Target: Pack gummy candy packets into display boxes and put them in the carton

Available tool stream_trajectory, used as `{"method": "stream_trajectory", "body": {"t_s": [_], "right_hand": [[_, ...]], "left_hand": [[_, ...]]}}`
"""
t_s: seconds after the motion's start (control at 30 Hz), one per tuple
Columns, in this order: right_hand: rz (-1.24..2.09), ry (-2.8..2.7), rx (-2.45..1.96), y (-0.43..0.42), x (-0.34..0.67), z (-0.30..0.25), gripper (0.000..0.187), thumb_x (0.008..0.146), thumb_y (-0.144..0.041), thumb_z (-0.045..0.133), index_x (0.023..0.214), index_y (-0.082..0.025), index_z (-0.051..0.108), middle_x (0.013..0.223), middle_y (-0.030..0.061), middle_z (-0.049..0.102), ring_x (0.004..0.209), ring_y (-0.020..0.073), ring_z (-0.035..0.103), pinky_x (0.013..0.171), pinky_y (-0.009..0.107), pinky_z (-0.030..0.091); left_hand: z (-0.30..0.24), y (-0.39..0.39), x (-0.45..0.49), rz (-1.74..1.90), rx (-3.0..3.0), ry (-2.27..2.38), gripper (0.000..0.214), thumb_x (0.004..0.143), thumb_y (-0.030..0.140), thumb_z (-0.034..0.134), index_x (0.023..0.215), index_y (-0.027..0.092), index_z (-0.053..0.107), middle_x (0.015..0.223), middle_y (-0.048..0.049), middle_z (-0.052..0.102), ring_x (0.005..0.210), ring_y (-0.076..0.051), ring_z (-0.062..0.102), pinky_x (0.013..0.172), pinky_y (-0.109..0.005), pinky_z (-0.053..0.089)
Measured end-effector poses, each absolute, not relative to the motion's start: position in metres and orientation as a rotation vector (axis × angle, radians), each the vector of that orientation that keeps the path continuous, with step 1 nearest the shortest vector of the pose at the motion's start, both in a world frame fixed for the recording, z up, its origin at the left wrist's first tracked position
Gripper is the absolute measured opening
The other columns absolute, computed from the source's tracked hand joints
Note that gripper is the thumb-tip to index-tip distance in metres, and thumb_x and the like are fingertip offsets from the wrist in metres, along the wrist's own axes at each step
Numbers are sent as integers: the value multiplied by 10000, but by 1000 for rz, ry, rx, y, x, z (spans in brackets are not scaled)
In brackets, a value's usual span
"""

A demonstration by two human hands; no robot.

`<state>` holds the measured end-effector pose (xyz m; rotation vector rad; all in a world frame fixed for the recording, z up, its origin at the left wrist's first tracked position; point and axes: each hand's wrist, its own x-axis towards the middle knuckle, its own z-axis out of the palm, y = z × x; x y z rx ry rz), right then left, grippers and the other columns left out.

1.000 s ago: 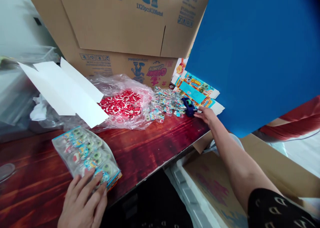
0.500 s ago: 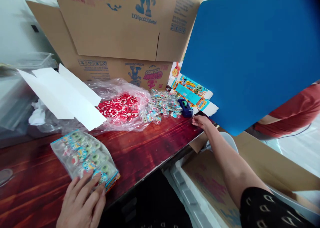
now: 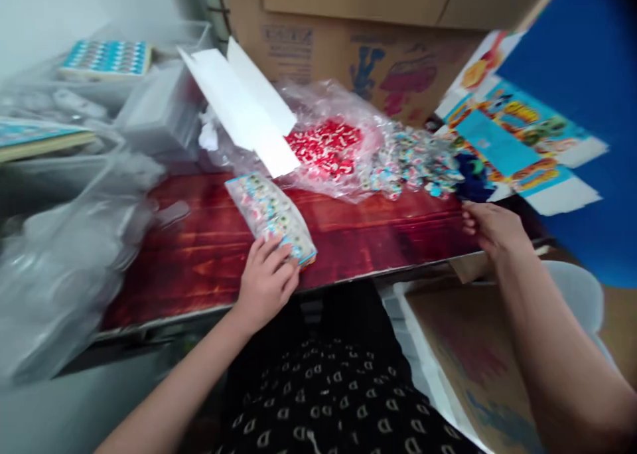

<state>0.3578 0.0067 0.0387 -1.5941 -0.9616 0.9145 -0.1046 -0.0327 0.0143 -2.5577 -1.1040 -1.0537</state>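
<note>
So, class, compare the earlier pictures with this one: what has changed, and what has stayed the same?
The right hand has drawn back slightly from the blue tape dispenser, toward the near edge of the wooden table, fingers curled; blur hides whether they hold anything. The view has swung left, showing more clear plastic containers. The left hand still rests on the clear bag of wrapped candies; the red candies lie as before.

We rest the fingers of our left hand [image 3: 266, 281] on the near end of a clear packet [image 3: 269, 210] lying on the red-brown table [image 3: 365, 231]. Our right hand [image 3: 490, 227], fingers curled, is at the near side of a dark blue tape dispenser [image 3: 475, 185]; we cannot tell whether it grips anything. Beyond, we see red-and-white pieces [image 3: 328, 147] in clear plastic, a heap of small packets [image 3: 413, 160] and a printed flattened carton [image 3: 497, 142].
</note>
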Motion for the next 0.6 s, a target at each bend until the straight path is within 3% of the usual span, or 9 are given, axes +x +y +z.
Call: {"method": "stream_trajectory", "body": {"t_s": [0.07,0.27,0.6], "right_hand": [[1082,-802,-1468,-10,293,40,270,673,-348,838,631,-219,604,599,-6,498,444,73,366,366,249,246],[1552,-879,-1196,-53,106,50,297,687,-441,816,663,-215,625,555,-44,537,390,64,403,336,212,288],[1664,-913,-1313,-60,68,36,369,665,-497,797,613,-206,576,500,-62,514,374,57,399,326,195,299]], "left_hand": [[12,-34,-104,-1060,-2552,-1135,83,845,152,646,867,222,685,1115,-54,682,1206,-269,582,1083,-563,445],[13,-36,-103,-1096,-2536,-1118,67,844,153,651,885,203,668,1006,-50,666,1129,-258,608,1072,-559,460],[12,-37,-104,-1115,-2525,-1116,300,879,162,590,1174,142,544,970,-84,670,1082,-264,623,1061,-564,473]]}}
